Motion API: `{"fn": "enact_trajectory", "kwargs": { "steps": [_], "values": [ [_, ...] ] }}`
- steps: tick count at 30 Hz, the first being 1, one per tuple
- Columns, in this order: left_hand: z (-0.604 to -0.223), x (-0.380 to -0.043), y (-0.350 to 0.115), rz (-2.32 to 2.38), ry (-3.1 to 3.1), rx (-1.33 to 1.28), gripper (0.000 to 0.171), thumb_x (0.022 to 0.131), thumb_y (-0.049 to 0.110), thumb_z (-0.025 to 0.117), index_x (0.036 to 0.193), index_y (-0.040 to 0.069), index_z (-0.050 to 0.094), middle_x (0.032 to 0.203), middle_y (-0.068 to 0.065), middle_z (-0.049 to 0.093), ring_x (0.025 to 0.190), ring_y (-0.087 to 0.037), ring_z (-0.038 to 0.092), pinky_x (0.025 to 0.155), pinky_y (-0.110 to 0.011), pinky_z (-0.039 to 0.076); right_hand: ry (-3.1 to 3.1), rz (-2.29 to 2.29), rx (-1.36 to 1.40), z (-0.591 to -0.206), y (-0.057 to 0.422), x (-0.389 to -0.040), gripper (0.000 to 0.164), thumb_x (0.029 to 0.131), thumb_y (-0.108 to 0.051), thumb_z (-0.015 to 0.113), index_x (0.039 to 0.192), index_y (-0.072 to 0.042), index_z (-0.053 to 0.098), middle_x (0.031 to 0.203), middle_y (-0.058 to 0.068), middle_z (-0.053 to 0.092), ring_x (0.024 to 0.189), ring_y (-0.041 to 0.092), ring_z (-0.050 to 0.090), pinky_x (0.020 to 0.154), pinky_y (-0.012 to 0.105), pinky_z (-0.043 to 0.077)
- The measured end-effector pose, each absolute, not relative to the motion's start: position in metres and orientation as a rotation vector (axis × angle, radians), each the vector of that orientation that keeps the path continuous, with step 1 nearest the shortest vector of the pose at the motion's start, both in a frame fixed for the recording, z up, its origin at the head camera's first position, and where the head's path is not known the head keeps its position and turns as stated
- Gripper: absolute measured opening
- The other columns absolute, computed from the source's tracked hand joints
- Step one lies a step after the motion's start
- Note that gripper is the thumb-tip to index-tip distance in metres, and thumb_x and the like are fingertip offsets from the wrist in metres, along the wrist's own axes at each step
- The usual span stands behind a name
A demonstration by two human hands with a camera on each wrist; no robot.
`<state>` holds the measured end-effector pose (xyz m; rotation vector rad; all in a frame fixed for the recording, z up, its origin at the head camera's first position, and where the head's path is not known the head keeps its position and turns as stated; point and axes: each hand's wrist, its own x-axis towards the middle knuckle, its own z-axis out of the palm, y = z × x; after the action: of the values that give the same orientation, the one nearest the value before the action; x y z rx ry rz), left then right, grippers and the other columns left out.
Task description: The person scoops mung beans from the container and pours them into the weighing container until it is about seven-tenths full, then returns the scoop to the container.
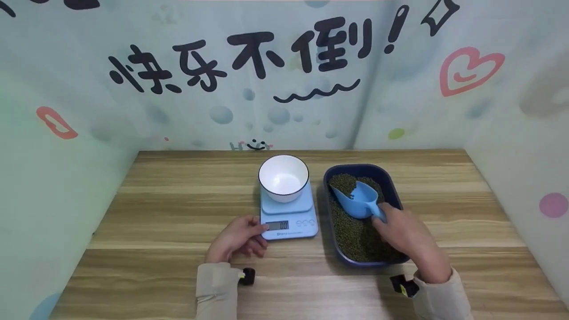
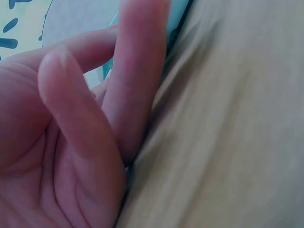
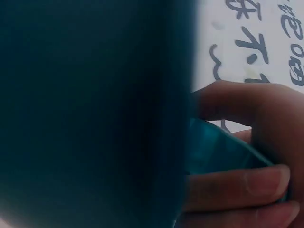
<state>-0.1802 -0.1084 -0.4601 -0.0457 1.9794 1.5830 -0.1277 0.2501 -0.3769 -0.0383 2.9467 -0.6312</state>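
A light blue kitchen scale [image 1: 293,226] bears a white bowl [image 1: 283,174] with a dark rim; its display seems to read 0.0. My left hand [image 1: 238,238] holds the scale's front left corner, thumb on the top edge and the other fingers bent beside it. In the left wrist view, the bent fingers [image 2: 137,71] are close up against the scale's side. With my right hand [image 1: 406,231] I grip the handle of a blue scoop [image 1: 358,206], which carries small green beans, apparently mung beans, over the dark blue tub [image 1: 335,253].
More green beans [image 1: 355,238] lie in the tub, which stands just right of the scale. The wooden table [image 1: 178,200] ends at a printed back wall [image 1: 186,120]. In the right wrist view, the tub's blurred wall [image 3: 90,114] blocks much of the picture.
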Motion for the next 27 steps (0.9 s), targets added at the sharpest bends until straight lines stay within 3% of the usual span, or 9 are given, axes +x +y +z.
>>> {"fn": "enact_trajectory", "kwargs": {
  "steps": [10, 27],
  "values": [
    [-0.46, -0.179, -0.114, 1.587, 1.984, -0.09, 0.032, 0.089, 0.031, 0.06, 0.102, 0.005, 0.047, 0.083, -0.015, 0.068, 0.065, -0.025, 0.068, 0.048, -0.025, 0.048, 3.102, -0.656, -0.04, -0.401, 0.243, -0.122, 0.03, 0.093, -0.025, 0.051, 0.112, -0.002, 0.054, 0.061, 0.004, 0.047, 0.05, 0.017, 0.045, 0.045, 0.029, 0.034],
    [-0.455, -0.18, -0.107, 1.578, 1.964, -0.073, 0.026, 0.091, 0.027, 0.058, 0.099, 0.005, 0.046, 0.081, -0.016, 0.067, 0.061, -0.024, 0.068, 0.045, -0.024, 0.046, 3.16, -0.609, 0.0, -0.413, 0.245, -0.112, 0.033, 0.093, -0.026, 0.051, 0.117, -0.003, 0.049, 0.057, 0.005, 0.045, 0.047, 0.019, 0.043, 0.041, 0.03, 0.031]
  ]
}}
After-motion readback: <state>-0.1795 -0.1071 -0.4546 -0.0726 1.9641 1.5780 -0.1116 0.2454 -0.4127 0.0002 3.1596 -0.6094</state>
